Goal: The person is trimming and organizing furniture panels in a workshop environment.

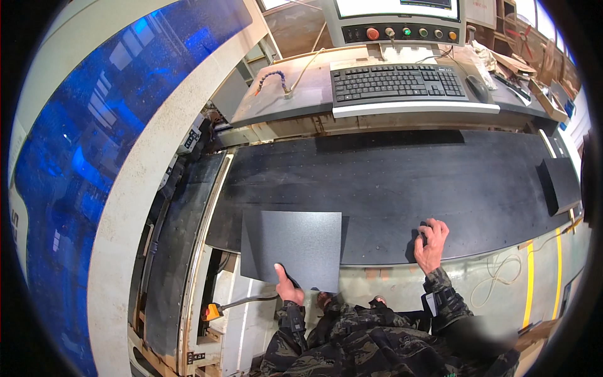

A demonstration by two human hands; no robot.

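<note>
My left hand [288,286] grips the lower edge of a flat, dark grey square panel [292,242], with its thumb lying on the upper face. The fingers under the panel are hidden. The panel's far part is over the near left edge of a long black worktable [389,182]; the lower part sticks out past that edge. To the right, my right hand [431,242] is at the table's near edge with its fingers curled in. A dark patch shows by the fingertips, and I cannot make out whether it is a small thing or shadow.
A blue-windowed machine cover [81,157] fills the left side. Behind the table, a shelf holds a keyboard [399,83] and a mouse [478,88] below a button panel [402,34]. A black block [561,184] stands at the table's right end. A cable [502,267] lies on the floor.
</note>
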